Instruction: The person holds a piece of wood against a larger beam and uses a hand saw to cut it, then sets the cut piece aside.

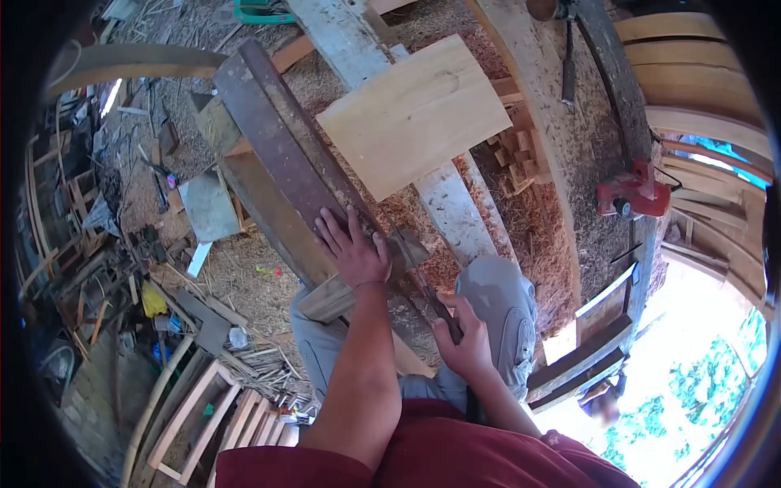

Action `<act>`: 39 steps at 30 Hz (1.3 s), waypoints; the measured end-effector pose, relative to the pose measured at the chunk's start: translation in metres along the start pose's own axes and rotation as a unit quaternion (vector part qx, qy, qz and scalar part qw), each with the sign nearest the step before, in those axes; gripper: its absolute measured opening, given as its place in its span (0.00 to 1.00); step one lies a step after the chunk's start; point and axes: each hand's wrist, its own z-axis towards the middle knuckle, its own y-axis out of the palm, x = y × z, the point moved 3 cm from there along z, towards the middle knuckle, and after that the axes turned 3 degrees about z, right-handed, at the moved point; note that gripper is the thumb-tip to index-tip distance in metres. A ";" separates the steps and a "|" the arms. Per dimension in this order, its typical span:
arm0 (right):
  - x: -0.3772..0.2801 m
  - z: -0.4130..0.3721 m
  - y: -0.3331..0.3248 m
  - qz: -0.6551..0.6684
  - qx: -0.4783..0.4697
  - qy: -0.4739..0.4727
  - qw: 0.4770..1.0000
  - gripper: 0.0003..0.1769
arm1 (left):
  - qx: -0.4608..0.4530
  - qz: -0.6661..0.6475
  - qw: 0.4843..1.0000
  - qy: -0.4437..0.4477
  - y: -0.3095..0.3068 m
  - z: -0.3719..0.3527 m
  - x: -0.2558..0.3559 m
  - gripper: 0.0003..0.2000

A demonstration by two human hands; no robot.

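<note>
My left hand [354,248] lies with its fingers spread on the near end of a long dark brown board [285,138]. The board is grooved lengthwise and slants away to the upper left. In my right hand [468,337] is the dark handle of a long thin tool [431,294]. Its narrow shaft points forward along the right side of the board's end, close to my left hand; whether it is a file or a chisel I cannot tell. A small wooden block [409,248] sits beside the shaft. My legs flank the work.
Ahead lies a pale flat panel [415,118] across a whitish plank [455,207]. Small wood offcuts [521,159] are piled to its right. A red power tool [634,193] rests on the right-hand bench. Wooden frames [195,415] and scrap crowd the lower left, with shavings over the ground.
</note>
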 end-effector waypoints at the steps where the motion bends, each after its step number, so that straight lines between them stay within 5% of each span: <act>1: 0.000 -0.002 0.001 -0.002 -0.001 0.006 1.000 0.22 | 0.002 0.003 1.000 0.003 0.000 0.003 0.000 0.37; 10: -0.007 -0.019 -0.008 0.003 -0.017 0.033 0.999 0.23 | -0.008 0.000 1.000 -0.011 -0.003 -0.001 -0.002 0.37; 15: -0.002 0.036 0.019 -0.015 0.000 -0.022 1.000 0.22 | 0.003 -0.003 1.000 -0.015 0.000 0.001 0.000 0.37; 21: 0.001 -0.017 -0.015 -0.011 -0.033 0.058 0.998 0.22 | 0.005 0.000 1.000 -0.015 0.002 0.000 -0.001 0.38; 27: -0.003 -0.003 -0.006 -0.038 -0.003 -0.053 0.998 0.22 | 0.001 -0.007 1.000 -0.017 -0.004 0.001 0.002 0.38; 30: -0.005 -0.024 -0.023 0.015 -0.037 0.058 0.998 0.22 | 0.000 -0.015 1.000 -0.012 -0.004 0.001 0.001 0.38; 34: -0.007 0.023 0.018 -0.028 0.008 -0.042 0.999 0.20 | -0.001 0.001 1.000 -0.023 -0.001 0.000 0.000 0.39; 39: -0.017 -0.023 -0.026 -0.036 -0.029 0.003 0.999 0.21 | -0.006 0.002 1.000 -0.025 0.001 0.001 0.000 0.38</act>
